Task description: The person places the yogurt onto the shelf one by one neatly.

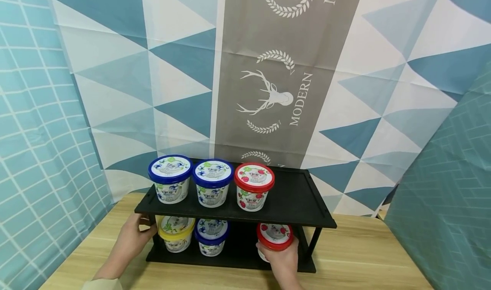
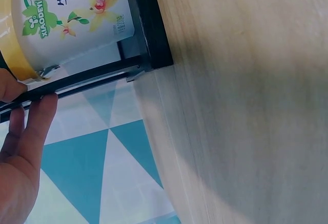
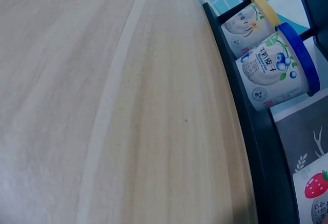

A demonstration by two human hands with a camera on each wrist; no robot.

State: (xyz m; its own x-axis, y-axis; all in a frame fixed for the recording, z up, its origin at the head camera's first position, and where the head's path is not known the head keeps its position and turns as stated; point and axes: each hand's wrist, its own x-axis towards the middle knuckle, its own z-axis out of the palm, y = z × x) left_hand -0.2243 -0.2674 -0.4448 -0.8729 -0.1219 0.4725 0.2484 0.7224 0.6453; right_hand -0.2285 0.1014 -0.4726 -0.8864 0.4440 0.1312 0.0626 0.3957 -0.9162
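Note:
A black two-tier rack (image 1: pixel 295 196) stands on the wooden table. At its left end my left hand (image 1: pixel 132 236) pinches an upright post between thumb and fingers; the left wrist view shows the fingers (image 2: pixel 38 126) against this thin black bar. Just beside them is a yellow-lidded tub (image 1: pixel 177 234) on the lower shelf. My right hand (image 1: pixel 284 260) grips a red-lidded tub (image 1: pixel 275 234) at the right part of that shelf, its strawberry label (image 3: pixel 315 193) partly visible in the right wrist view. Between these two tubs sits a blue-lidded tub (image 1: pixel 212 237).
On the upper shelf stand two blue-lidded tubs (image 1: pixel 170 189) and one red-lidded tub (image 1: pixel 253 198), left to middle. Patterned cloth (image 1: pixel 184 89) hangs behind the rack, with teal tiled sheets (image 1: pixel 34 132) at the sides. Bare wood tabletop (image 3: pixel 128 131) extends in front.

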